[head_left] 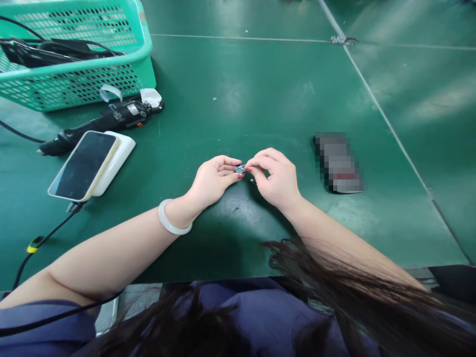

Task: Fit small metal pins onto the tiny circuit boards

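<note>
Between the thumb and fingers of my left hand (214,179) is a small bunch of silvery safety pins (240,169); single pins are hard to tell apart. My right hand (275,174) meets it from the right, thumb and forefinger pinched at the bunch's right edge. Just below those fingertips shows one loose-looking safety pin (253,182); whether it hangs from the right hand or lies on the table I cannot tell. Both hands are close together, low over the green table (238,119). The right fingertips partly hide what they pinch.
At the left, a phone (85,163) leans on a white block (117,161), with a black cable (55,230) beside it. Behind them lie a black power screwdriver (107,121) and a green basket (147,49) holding dark tools and cords. A blurred dark object (338,163) lies right.
</note>
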Demonstrator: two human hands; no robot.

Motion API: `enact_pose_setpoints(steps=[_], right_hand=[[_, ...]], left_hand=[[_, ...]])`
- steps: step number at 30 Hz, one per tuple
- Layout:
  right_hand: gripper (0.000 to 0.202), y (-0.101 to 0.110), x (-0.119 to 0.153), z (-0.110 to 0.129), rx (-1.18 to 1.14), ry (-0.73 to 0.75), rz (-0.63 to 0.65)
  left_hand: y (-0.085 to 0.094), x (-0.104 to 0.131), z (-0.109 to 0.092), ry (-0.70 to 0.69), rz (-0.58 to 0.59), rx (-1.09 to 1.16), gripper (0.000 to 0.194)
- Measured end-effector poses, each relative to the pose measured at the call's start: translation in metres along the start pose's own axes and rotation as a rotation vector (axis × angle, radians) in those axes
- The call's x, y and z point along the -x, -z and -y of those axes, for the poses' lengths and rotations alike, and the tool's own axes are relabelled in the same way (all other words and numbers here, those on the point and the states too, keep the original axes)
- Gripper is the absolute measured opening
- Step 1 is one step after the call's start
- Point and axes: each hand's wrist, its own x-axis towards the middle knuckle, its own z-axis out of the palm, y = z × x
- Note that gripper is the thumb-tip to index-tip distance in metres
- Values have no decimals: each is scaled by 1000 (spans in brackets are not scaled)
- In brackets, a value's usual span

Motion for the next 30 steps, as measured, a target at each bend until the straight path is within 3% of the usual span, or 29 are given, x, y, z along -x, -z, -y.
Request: enact_pose_setpoints(steps=[8, 12, 16, 21, 30], right_hand=[[20, 0, 2, 1, 83, -62, 33], [23, 3, 2, 0, 93, -91, 23], [15, -4, 2, -1, 137, -25, 191], [14, -13, 2, -2, 223, -9, 345], [15, -1, 0, 2, 81, -79, 10]], left_hand=[[-1, 2, -1, -11, -8, 32, 25], [-1, -1, -2, 4, -106, 127, 19], [-1, -5, -2, -35, -209, 147, 16], [-1, -5, 0, -53, -205, 145, 19], [2, -2, 2, -69, -114, 45, 27]])
